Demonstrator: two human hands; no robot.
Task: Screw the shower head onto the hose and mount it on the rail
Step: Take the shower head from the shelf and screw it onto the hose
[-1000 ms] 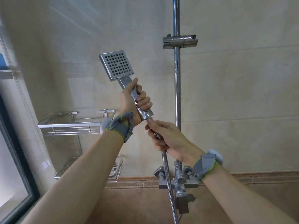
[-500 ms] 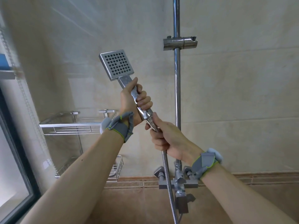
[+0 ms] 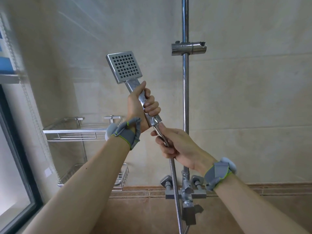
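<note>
Beige tiles; left hand point(image 3: 141, 107) grips shower head point(image 3: 124, 68), right hand point(image 3: 177, 144) fingers clamp hose point(image 3: 174, 186).

Square chrome shower head point(image 3: 124, 67) atop hose point(image 3: 174, 183)

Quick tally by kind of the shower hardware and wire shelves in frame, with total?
Shower head: 1
Hose: 1
Rail: 1
Rail holder: 1
Mixer valve: 1
Wire shelves: 2, upper and lower
Total: 7
</note>
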